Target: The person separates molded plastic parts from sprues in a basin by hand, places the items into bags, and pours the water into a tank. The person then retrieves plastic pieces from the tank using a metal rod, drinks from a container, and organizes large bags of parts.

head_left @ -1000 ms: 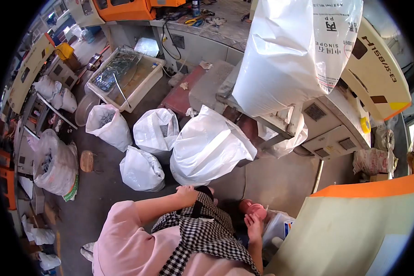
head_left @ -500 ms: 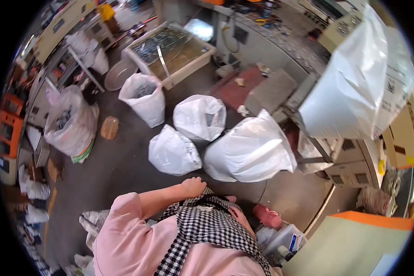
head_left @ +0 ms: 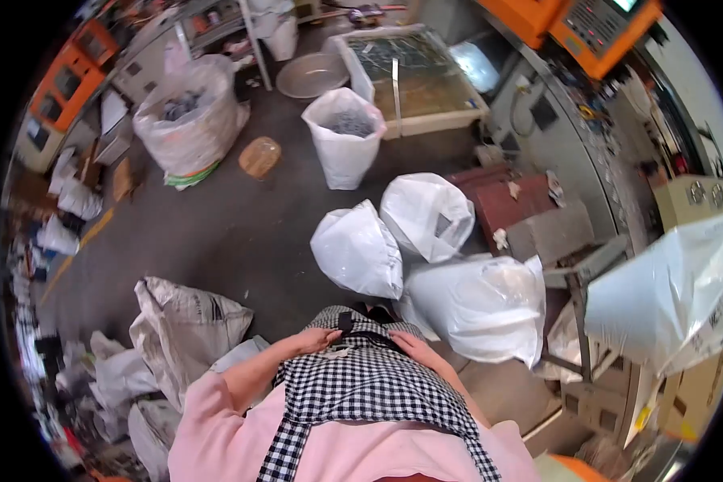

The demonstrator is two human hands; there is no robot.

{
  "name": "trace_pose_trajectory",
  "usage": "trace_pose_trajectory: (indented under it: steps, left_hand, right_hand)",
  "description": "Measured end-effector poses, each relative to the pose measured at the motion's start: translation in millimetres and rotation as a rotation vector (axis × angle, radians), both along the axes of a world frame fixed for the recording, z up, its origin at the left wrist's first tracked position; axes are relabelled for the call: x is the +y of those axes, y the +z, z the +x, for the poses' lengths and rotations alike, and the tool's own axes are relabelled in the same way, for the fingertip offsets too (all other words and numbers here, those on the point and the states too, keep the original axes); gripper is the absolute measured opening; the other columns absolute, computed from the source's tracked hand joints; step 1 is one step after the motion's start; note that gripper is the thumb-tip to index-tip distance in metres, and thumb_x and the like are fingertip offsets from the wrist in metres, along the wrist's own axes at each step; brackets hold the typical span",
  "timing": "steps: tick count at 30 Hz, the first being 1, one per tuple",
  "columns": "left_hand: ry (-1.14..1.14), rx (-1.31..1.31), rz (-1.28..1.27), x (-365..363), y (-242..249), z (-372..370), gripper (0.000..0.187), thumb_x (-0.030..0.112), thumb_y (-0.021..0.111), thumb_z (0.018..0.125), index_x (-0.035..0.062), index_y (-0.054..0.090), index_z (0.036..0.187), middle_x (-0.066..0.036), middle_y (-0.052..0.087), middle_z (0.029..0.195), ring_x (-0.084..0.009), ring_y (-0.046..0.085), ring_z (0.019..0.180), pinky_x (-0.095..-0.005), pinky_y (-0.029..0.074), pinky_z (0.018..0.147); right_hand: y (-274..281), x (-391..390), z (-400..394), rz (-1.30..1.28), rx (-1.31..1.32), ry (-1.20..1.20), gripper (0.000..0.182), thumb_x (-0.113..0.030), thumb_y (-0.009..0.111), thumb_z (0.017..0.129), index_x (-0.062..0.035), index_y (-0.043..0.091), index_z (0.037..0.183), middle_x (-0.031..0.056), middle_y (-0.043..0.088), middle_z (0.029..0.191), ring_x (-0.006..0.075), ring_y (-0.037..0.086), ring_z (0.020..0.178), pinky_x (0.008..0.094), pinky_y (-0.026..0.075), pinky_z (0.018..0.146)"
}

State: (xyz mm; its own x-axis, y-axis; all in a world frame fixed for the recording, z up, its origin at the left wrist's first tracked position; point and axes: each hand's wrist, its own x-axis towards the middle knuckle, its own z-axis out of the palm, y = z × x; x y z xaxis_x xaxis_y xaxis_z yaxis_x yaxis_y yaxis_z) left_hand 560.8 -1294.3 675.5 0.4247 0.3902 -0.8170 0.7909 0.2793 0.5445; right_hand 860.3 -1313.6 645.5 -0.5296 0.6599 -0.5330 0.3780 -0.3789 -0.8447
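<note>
At my waist, over a black-and-white checked apron [head_left: 369, 387], runs a black strap [head_left: 367, 332]. My left hand [head_left: 316, 340] is closed at the strap's left end, beside a dark piece that sticks up. My right hand [head_left: 410, 345] has its fingers curled at the other end; the fingertips are partly hidden in the apron folds. Just in front of me on the floor are a tied white sack [head_left: 357, 249], an open-topped white sack [head_left: 426, 215] and a larger white sack [head_left: 478, 309]. Neither hand touches the sacks.
Farther off stand an open white sack of grey pieces [head_left: 341, 149], a large bulging bag [head_left: 186, 132], a metal basin [head_left: 312, 76] and a shallow tank [head_left: 434, 122]. A taped brown bundle [head_left: 260, 157] lies on the floor. Crumpled sacks [head_left: 181, 325] are at my left, a metal frame [head_left: 578, 321] at my right.
My view has swung right, so the sacks appear shifted. My left hand has come down and left along the apron front; my right hand now shows at the strap, its fingers clearer.
</note>
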Motion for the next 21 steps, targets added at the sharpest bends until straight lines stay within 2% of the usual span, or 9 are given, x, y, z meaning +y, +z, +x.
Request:
trace_pose_trajectory:
  steps: [1,2,7,10,11,14,15,16,21]
  left_hand:
    - [0.051,-0.036,0.091,-9.8,-7.0,-7.4,0.047,0.040,0.031,0.094,0.0041,0.049,0.119,-0.022,0.056,0.110,-0.0349,0.054,0.101,-0.0377,0.041,0.087]
    - [0.103,-0.068,0.183,-25.8,-21.6,-15.2,0.052,0.046,0.028,0.094,0.0052,0.052,0.116,-0.022,0.056,0.109,-0.0370,0.053,0.101,-0.0393,0.041,0.087]
    - [0.228,-0.019,0.122,-44.9,-16.9,-28.0,0.056,0.046,0.025,0.094,0.0015,0.053,0.112,-0.025,0.056,0.108,-0.0399,0.050,0.103,-0.0404,0.039,0.091]
    - [0.198,0.065,0.090,-40.0,-12.2,-32.9,0.059,0.047,0.022,0.094,-0.0007,0.054,0.108,-0.028,0.059,0.091,-0.0423,0.055,0.090,-0.0438,0.042,0.083]
    - [0.200,0.043,0.189,-44.1,-25.9,-37.6,0.054,0.045,0.022,0.095,0.0036,0.052,0.114,-0.027,0.059,0.080,-0.0426,0.057,0.080,-0.0461,0.043,0.077]
    - [0.078,0.098,0.242,-28.2,-10.7,-46.7,0.044,0.040,0.022,0.095,0.0167,0.040,0.128,-0.027,0.057,0.077,-0.0424,0.057,0.075,-0.0463,0.044,0.072]
    - [0.208,0.068,0.234,-24.4,-14.1,-51.3,0.053,0.045,0.022,0.094,0.0067,0.052,0.116,-0.027,0.058,0.079,-0.0421,0.058,0.076,-0.0455,0.044,0.073]
    - [0.224,0.136,0.122,-16.0,-30.3,-57.6,0.069,0.053,0.022,0.092,-0.0040,0.061,0.093,-0.028,0.059,0.081,-0.0431,0.057,0.078,-0.0447,0.045,0.075]
    - [0.193,0.126,0.094,35.3,-52.0,-104.4,0.077,0.058,0.024,0.089,-0.0095,0.061,0.079,-0.028,0.060,0.083,-0.0410,0.058,0.083,-0.0433,0.044,0.078]
  right_hand:
    - [-18.1,5.6,-1.9,-0.040,0.064,0.082,0.045,-0.035,0.042,0.092,-0.0020,0.047,0.123,0.0132,0.047,0.127,0.0236,0.043,0.118,0.0288,0.030,0.100]
    - [-22.8,10.9,-6.3,-0.061,0.084,0.119,0.046,-0.036,0.041,0.093,-0.0026,0.047,0.124,0.0122,0.047,0.128,0.0226,0.042,0.119,0.0279,0.029,0.101]
    - [-29.4,42.0,-29.3,-0.148,0.176,0.278,0.047,-0.036,0.037,0.094,-0.0036,0.045,0.127,0.0101,0.045,0.130,0.0205,0.040,0.121,0.0261,0.027,0.102]
    - [-39.7,58.0,-38.3,-0.222,0.182,0.324,0.047,-0.036,0.037,0.094,-0.0034,0.043,0.128,0.0098,0.045,0.131,0.0199,0.039,0.122,0.0258,0.026,0.102]
    - [-45.4,63.2,-40.8,-0.217,0.170,0.331,0.047,-0.035,0.036,0.094,-0.0031,0.043,0.128,0.0096,0.044,0.131,0.0193,0.039,0.122,0.0257,0.026,0.102]
    - [-73.8,76.8,-49.7,-0.121,0.130,0.390,0.045,-0.033,0.037,0.095,-0.0025,0.044,0.127,0.0089,0.044,0.131,0.0189,0.038,0.123,0.0263,0.024,0.104]
    - [-68.5,83.0,-56.8,-0.138,0.179,0.369,0.045,-0.032,0.038,0.094,-0.0016,0.044,0.127,0.0091,0.043,0.132,0.0187,0.037,0.124,0.0264,0.024,0.104]
    - [-62.1,89.7,-60.1,-0.152,0.182,0.349,0.046,-0.032,0.038,0.094,-0.0010,0.044,0.127,0.0095,0.044,0.131,0.0188,0.037,0.123,0.0260,0.024,0.104]
    - [-69.7,120.3,-108.1,-0.298,0.107,0.224,0.045,-0.033,0.039,0.094,-0.0018,0.044,0.127,0.0098,0.045,0.130,0.0186,0.038,0.122,0.0257,0.025,0.103]
